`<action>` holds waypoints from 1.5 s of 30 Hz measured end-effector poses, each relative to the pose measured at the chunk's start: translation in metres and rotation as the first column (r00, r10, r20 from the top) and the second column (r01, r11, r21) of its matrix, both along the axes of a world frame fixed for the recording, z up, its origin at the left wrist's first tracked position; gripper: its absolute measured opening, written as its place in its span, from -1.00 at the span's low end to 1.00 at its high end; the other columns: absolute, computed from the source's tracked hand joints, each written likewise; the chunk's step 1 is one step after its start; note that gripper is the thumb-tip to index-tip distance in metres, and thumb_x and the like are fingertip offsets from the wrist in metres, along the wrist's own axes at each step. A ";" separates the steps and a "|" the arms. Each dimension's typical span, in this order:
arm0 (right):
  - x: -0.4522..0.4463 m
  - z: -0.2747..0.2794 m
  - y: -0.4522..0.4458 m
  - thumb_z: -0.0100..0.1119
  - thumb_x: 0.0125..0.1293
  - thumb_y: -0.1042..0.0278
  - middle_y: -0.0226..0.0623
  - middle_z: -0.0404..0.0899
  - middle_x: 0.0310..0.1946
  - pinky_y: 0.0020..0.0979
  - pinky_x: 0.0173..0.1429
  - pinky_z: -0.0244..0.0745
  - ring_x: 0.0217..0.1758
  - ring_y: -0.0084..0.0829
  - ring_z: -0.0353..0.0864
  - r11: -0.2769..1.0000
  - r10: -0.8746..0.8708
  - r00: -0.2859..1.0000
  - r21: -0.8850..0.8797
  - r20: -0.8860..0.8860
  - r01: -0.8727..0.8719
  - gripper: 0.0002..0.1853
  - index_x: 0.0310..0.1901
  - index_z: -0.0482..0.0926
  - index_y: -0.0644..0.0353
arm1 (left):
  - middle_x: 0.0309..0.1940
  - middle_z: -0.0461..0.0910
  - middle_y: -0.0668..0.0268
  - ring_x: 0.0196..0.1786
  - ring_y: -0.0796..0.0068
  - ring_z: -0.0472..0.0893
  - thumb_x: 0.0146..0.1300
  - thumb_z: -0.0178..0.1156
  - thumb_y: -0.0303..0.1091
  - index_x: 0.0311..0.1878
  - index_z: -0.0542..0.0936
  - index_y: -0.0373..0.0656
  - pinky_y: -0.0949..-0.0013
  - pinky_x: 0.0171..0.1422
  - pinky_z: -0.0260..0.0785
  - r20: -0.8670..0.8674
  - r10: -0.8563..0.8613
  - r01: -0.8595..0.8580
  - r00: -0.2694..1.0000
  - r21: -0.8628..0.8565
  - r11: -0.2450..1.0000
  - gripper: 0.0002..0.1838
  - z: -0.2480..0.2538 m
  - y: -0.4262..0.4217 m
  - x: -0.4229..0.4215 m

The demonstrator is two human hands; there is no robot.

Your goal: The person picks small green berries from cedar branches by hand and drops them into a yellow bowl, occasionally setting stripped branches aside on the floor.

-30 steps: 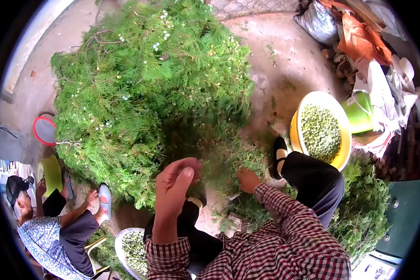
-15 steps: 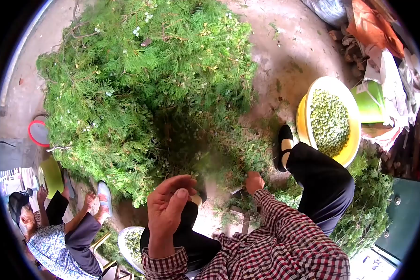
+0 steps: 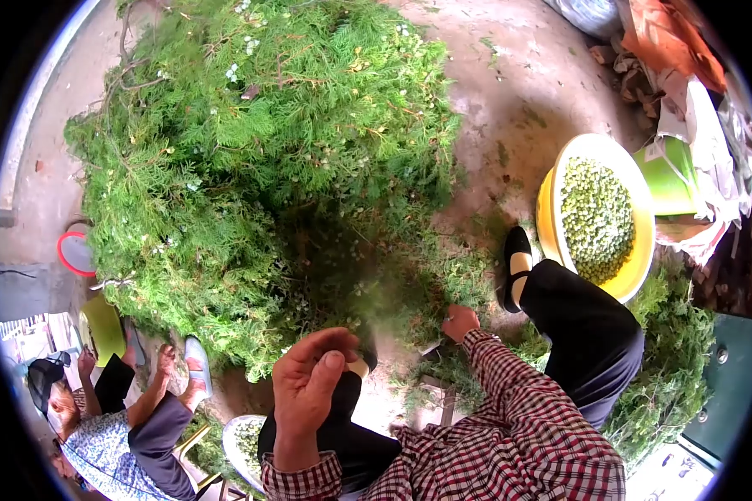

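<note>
My left hand [image 3: 311, 386] is raised at lower centre, palm turned up and fingers curled toward the thumb; whatever it may hold is too small or hidden to name. Lower right of centre, my right hand [image 3: 459, 322] is closed beside green sprigs, with its grip too small to make out. A blurred green patch lies between the hands. A large heap of leafy green branches [image 3: 251, 159] with pale berries fills the upper left and centre. The yellow basin [image 3: 546, 219] at right holds many small green berries.
Another person [image 3: 117, 442] sits at lower left, near a second basin [image 3: 231, 447] of berries. A red-rimmed round item [image 3: 77, 254] lies far left. Bags [image 3: 673, 42] and a green container [image 3: 670, 177] stand at right. More cut branches [image 3: 664, 367] lie beside my leg.
Since a second ago the view has shifted, and the basin appears farther right. My right hand has moved slightly right; my left stays raised with its fingers curled. The other person's hand has moved a little.
</note>
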State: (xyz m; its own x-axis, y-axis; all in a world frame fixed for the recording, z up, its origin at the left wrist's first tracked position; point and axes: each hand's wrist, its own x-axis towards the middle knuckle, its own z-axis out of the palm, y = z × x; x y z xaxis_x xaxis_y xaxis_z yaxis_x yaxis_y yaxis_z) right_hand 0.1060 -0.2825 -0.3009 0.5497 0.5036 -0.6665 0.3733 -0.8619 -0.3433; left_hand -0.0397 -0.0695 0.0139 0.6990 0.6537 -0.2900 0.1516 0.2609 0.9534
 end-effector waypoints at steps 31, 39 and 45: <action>-0.031 0.061 0.086 0.33 -0.15 0.26 -0.05 -0.16 0.31 -0.04 0.23 0.19 0.28 0.09 0.02 0.876 0.474 0.877 0.065 0.073 -0.479 -0.14 0.26 0.13 -0.13 | -0.38 0.54 0.27 -0.38 0.57 0.51 0.18 0.09 -0.43 -0.09 0.46 -0.38 0.56 -0.30 0.34 0.095 0.002 0.004 0.995 -0.060 0.998 -0.74 0.016 0.003 -0.015; -0.044 0.059 0.062 0.11 0.11 0.11 -0.16 -0.41 0.36 0.08 0.27 0.06 0.33 0.14 -0.15 0.782 0.559 0.808 -0.206 -0.184 -0.588 -0.28 0.29 0.00 -0.30 | -0.32 0.54 0.27 -0.29 0.58 0.50 0.18 0.12 -0.40 -0.08 0.46 -0.39 0.56 -0.18 0.35 0.069 -0.017 0.022 0.997 -0.081 0.996 -0.71 0.007 0.004 -0.009; -0.039 0.060 -0.032 -0.15 0.25 -0.06 -0.17 -0.25 0.33 -0.02 0.24 0.06 0.29 0.05 -0.05 0.834 0.324 0.876 -0.329 -0.356 -0.442 -0.41 0.28 0.05 -0.12 | -0.36 0.54 0.28 -0.33 0.59 0.49 0.18 0.12 -0.39 -0.10 0.47 -0.38 0.56 -0.24 0.35 0.096 -0.020 0.028 0.995 -0.079 0.996 -0.72 0.010 -0.002 -0.008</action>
